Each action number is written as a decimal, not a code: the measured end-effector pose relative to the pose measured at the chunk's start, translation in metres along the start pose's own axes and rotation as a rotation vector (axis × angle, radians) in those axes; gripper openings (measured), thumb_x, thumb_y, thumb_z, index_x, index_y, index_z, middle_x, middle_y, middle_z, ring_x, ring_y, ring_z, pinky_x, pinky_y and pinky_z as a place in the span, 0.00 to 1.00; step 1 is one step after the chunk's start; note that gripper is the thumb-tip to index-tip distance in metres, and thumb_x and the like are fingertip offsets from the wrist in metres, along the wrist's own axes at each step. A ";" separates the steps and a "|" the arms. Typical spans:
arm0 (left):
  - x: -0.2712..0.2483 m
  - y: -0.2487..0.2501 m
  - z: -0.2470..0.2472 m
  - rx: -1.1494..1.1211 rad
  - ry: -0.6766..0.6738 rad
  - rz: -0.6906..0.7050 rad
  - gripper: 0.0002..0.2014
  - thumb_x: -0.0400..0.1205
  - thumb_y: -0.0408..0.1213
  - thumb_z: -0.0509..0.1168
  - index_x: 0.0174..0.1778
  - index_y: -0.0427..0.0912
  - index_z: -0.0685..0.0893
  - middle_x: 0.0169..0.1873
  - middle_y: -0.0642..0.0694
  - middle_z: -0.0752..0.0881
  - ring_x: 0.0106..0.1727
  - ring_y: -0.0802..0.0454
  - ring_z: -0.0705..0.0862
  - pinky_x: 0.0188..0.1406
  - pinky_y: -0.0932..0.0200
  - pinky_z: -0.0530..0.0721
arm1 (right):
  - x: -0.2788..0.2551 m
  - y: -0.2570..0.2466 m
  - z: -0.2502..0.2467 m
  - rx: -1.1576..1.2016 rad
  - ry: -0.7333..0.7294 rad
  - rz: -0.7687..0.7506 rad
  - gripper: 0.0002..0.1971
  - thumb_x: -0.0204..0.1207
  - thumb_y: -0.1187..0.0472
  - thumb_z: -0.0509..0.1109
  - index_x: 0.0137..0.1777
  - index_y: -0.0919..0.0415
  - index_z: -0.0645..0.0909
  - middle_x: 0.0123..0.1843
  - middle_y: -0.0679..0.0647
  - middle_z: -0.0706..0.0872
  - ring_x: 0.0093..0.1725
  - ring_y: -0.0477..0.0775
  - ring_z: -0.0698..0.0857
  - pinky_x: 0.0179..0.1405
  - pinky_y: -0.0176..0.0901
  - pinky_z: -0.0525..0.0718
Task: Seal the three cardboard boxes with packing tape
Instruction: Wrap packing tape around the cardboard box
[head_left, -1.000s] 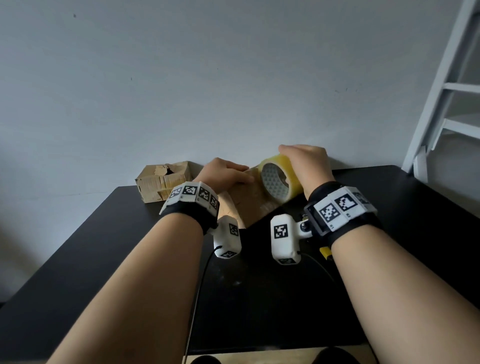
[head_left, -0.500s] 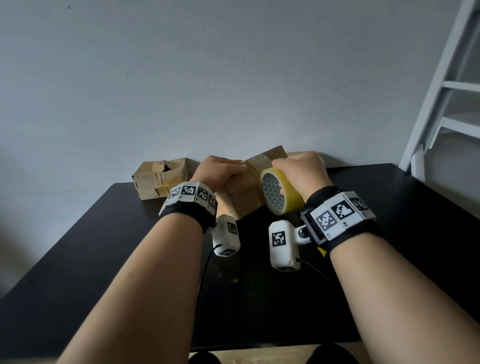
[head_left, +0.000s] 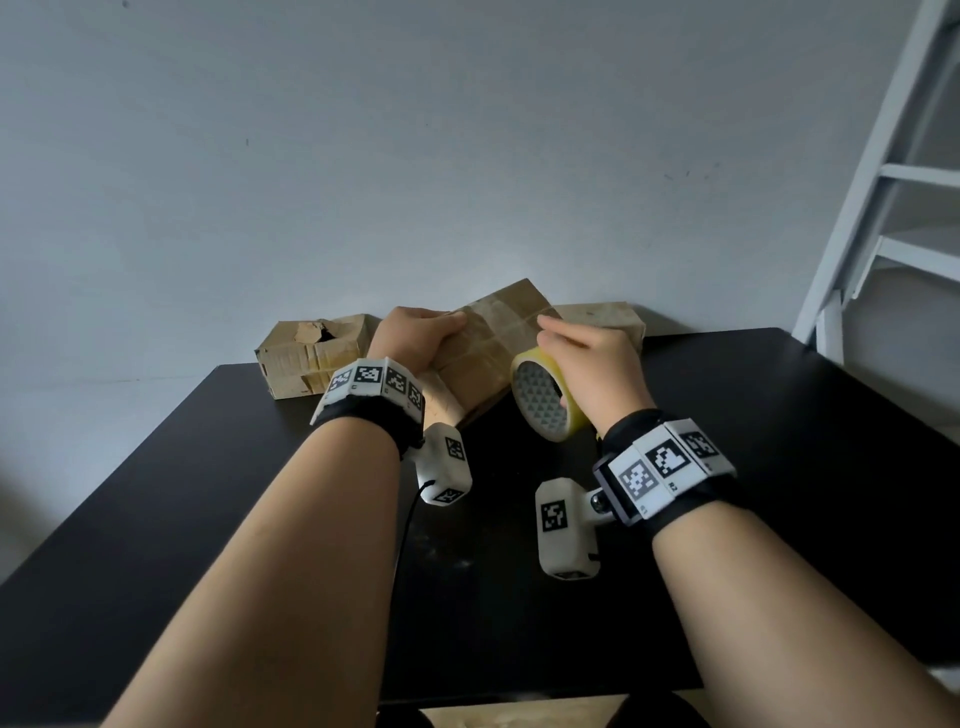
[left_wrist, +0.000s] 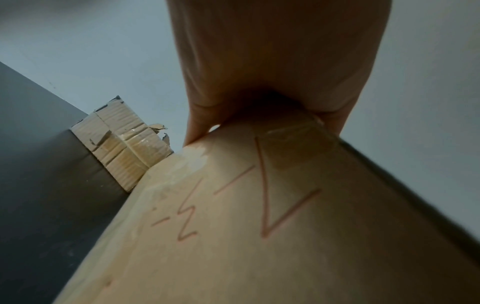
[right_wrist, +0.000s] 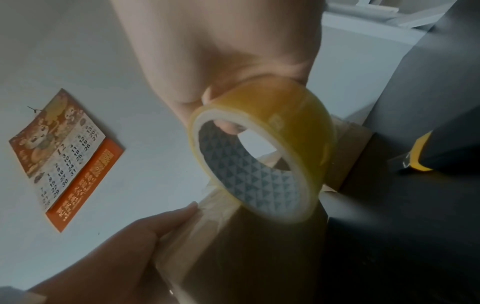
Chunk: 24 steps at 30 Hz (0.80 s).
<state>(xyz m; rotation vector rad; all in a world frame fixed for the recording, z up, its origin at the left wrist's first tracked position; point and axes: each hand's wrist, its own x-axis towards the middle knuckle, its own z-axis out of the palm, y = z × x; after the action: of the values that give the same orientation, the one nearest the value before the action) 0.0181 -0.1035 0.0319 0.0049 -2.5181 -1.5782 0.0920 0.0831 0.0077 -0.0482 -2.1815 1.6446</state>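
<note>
A cardboard box (head_left: 493, 343) stands tilted at the back middle of the black table (head_left: 779, 467), and my left hand (head_left: 415, 338) grips its left edge; its side with red pen marks (left_wrist: 233, 205) fills the left wrist view. My right hand (head_left: 597, 364) holds a roll of yellow packing tape (head_left: 545, 402), one finger through its core (right_wrist: 228, 125), just in front of that box. A torn, taped box (head_left: 311, 356) lies to the left. A third box (head_left: 602, 319) rests behind my right hand against the wall.
A white ladder frame (head_left: 883, 208) stands at the right beside the table. A small yellow-and-black object (right_wrist: 418, 154) lies on the table near my right hand. A calendar (right_wrist: 64, 156) hangs on the grey wall.
The tape roll has come down off the box's top toward me, to its front. The middle box now stands tilted up higher, with more of its taped top showing.
</note>
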 end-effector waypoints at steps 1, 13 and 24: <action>0.001 0.000 -0.001 -0.003 -0.003 -0.007 0.06 0.76 0.49 0.73 0.39 0.52 0.88 0.35 0.55 0.87 0.43 0.56 0.86 0.54 0.59 0.84 | 0.001 0.001 0.000 -0.005 -0.013 0.020 0.13 0.81 0.56 0.70 0.63 0.47 0.89 0.54 0.42 0.92 0.22 0.40 0.81 0.28 0.37 0.85; 0.015 -0.009 -0.010 -0.023 0.058 -0.001 0.09 0.75 0.49 0.73 0.41 0.48 0.90 0.40 0.51 0.89 0.47 0.53 0.87 0.52 0.57 0.85 | 0.002 0.020 0.028 -0.284 -0.067 0.020 0.16 0.81 0.53 0.66 0.66 0.41 0.85 0.56 0.42 0.90 0.55 0.49 0.86 0.54 0.49 0.87; 0.013 0.007 0.004 0.818 -0.067 0.524 0.21 0.88 0.36 0.53 0.78 0.46 0.71 0.81 0.47 0.66 0.83 0.48 0.60 0.83 0.50 0.53 | 0.007 0.000 0.038 -0.514 -0.137 0.015 0.17 0.82 0.51 0.61 0.67 0.38 0.83 0.57 0.52 0.89 0.56 0.60 0.85 0.50 0.49 0.84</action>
<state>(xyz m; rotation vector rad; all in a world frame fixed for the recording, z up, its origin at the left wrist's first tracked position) 0.0057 -0.0983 0.0383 -0.5503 -2.7050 -0.3234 0.0723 0.0500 0.0014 -0.0997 -2.6597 1.0801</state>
